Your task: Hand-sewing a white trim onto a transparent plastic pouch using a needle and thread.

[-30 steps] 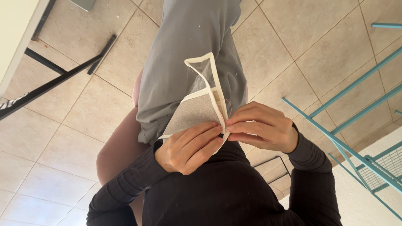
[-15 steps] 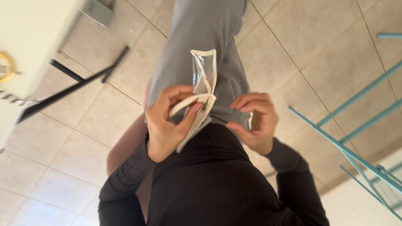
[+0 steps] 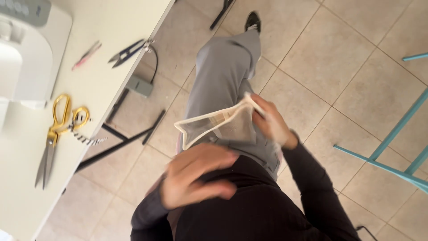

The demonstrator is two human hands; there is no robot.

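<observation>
**A:** so half a second ago both hands were pinching the mesh pouch up close against the body, now only the right hand has it, fingers clamped on its right edge, middle of the frame over the grey trouser leg

**B:** yeah and the left hand has come off it, it's blurry at lower centre, fingers loosely curled and holding nothing as far as I can see

**A:** view swung too, the worktop now fills the upper left, with gold-handled scissors on the left, small thread snips further up and a white sewing machine in the corner

**B:** looks like that freed hand is heading that way, just my guess though
</observation>
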